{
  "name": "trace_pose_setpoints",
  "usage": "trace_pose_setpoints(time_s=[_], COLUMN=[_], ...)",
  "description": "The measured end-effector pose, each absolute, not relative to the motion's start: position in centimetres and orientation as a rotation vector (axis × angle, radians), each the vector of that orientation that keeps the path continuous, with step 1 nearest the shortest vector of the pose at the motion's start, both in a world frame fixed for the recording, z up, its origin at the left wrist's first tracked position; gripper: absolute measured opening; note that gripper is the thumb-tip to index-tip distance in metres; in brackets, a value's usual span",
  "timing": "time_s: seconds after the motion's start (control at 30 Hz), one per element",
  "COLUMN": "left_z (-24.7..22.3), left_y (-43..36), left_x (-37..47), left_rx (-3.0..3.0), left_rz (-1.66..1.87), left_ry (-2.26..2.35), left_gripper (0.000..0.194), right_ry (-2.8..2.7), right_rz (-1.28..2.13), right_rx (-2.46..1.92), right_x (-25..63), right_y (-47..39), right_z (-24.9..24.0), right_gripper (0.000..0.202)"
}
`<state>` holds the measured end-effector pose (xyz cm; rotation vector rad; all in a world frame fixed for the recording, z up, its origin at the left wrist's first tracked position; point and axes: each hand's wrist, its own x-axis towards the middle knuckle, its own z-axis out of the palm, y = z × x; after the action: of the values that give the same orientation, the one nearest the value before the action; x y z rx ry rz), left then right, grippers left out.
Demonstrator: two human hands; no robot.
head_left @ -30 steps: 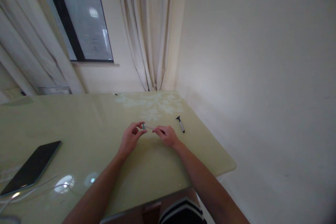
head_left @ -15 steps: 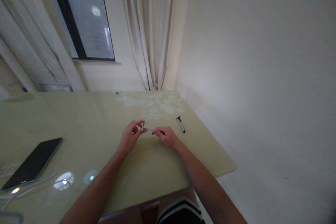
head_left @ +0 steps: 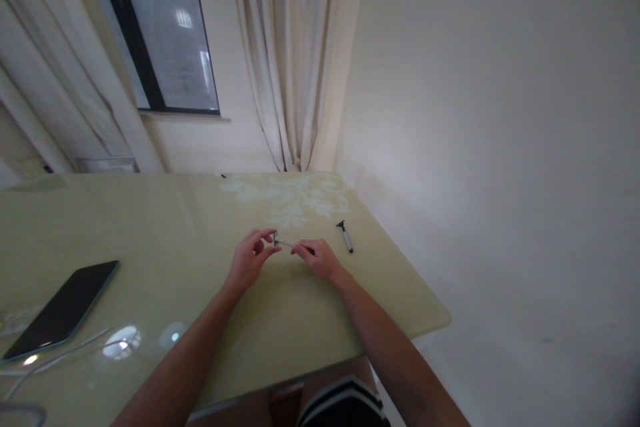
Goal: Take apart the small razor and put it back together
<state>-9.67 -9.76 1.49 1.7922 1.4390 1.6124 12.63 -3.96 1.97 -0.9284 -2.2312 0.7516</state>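
Note:
Between the thumb and index finger of my left hand [head_left: 249, 257] is a small dark green piece [head_left: 275, 239], held upright by its ends. Its kind is too small to make out for sure; it resembles a razor cartridge. My right hand [head_left: 316, 257] is closed on a thin pale stick [head_left: 285, 243], whose tip points left and reaches the small piece. Whether the tip touches it or passes behind, I cannot tell. Both hands are just above the table. Right of my right hand lies a razor [head_left: 345, 237] with a grey and black handle, head pointing away.
The pale green glossy table [head_left: 165, 233] ends at a rounded corner on the right, beside a white wall [head_left: 490, 147]. A dark tablet [head_left: 63, 310] lies at left, with a white cable [head_left: 65, 351] in front of it. Curtains [head_left: 290, 60] and a window stand behind.
The small piece has turned slightly in my left fingers, and the stick's tip has shifted a little against it. Both hands stay nearly in place; the razor has not moved.

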Motion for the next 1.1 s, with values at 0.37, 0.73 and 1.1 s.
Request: trace_pose_setpoints(time_s=[0.37, 0.73, 1.1], left_z=[1.54, 1.37, 1.48], left_y=[-9.89, -9.82, -9.83], left_x=[-9.48, -9.4, -9.36], left_rx=[1.808, 1.792, 1.766], left_rz=[1.607, 1.617, 1.606], left_ry=[1.44, 1.424, 1.433], left_gripper=[0.033, 0.034, 0.035], right_ry=[-2.172, -2.18, -2.215], right_rz=[0.714, 0.643, 0.615], right_rx=[-0.986, -1.03, -1.025], right_x=[12.39, 12.2, 12.07], right_y=[-4.19, -4.44, -4.63], right_z=[2.05, 2.14, 2.07], right_gripper=[0.054, 0.049, 0.051])
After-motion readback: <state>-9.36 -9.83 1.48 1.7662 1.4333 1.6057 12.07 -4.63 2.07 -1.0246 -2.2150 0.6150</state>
